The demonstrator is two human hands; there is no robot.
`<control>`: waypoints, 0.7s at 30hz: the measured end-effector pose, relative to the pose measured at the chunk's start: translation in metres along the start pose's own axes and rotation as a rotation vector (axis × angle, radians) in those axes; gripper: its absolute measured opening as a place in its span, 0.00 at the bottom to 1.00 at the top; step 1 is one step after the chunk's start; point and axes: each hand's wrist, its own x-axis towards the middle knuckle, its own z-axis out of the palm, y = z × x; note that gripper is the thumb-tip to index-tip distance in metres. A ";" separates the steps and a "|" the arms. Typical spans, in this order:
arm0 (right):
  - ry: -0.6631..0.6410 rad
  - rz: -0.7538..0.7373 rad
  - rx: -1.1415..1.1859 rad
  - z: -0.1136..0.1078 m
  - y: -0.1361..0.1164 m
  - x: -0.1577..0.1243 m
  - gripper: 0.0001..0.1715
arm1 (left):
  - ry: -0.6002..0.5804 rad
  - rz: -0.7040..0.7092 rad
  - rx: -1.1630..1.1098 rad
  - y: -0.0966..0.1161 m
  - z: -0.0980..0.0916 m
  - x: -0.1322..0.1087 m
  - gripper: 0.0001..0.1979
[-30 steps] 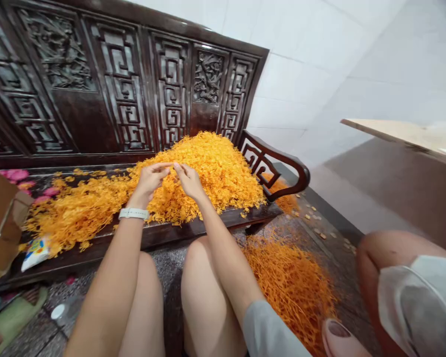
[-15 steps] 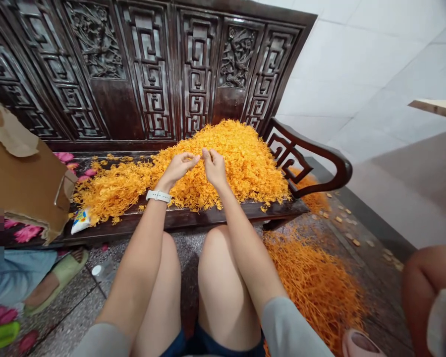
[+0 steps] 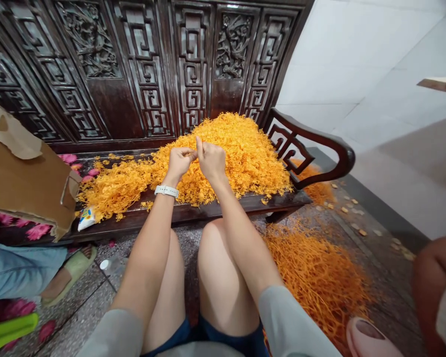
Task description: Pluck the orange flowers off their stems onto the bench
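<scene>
White tiled wall (image 3: 338, 74) stands behind and to the right of one dark carved wooden bench (image 3: 144, 99), the landmark for all positions below.

The person's two hands are above the bench seat, close together and just beside each other. The left hand (image 3: 179, 163) is narrowly closed, with its fingers curled and its fingertips pinched toward the right hand. The right hand (image 3: 211, 159) is also narrowly closed, with its thumb (image 3: 198, 145) raised. Any strands between the fingers are too fine to tell. One white watch (image 3: 166, 191) is on the left wrist.

Two main heaps of orange shreds are present. Heap one (image 3: 245, 153) lies on the bench seat directly below the hands and spreads left along the seat. Heap two (image 3: 312, 277) lies on the floor in front of the bench's right end, and loose flakes (image 3: 357, 213) are scattered beyond that end.

One cardboard sheet (image 3: 26, 188) rests at the bench's left end, and one small printed packet (image 3: 86, 219) lies on the seat edge beside it. One co-worker's jeans-clad leg (image 3: 22, 270) and green sandal (image 3: 76, 270) are in front of the bench's left end.
</scene>
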 end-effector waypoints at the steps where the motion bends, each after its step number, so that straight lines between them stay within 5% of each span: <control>1: 0.025 -0.004 -0.018 -0.001 -0.002 -0.001 0.30 | 0.014 0.018 -0.015 0.000 0.004 -0.001 0.15; 5: 0.064 -0.053 0.017 -0.009 -0.012 -0.008 0.25 | 0.061 0.069 -0.078 -0.004 0.008 -0.002 0.16; 11: 0.283 -0.021 0.246 -0.048 -0.055 -0.024 0.35 | 0.517 -0.191 -0.214 -0.009 -0.037 0.009 0.14; 14: 0.299 -0.030 0.331 -0.052 -0.044 -0.025 0.37 | 0.488 -0.121 -0.227 0.004 -0.054 0.010 0.19; 21: -0.001 0.220 0.106 0.006 0.036 -0.013 0.46 | 0.224 -0.115 -0.290 -0.003 -0.046 0.012 0.23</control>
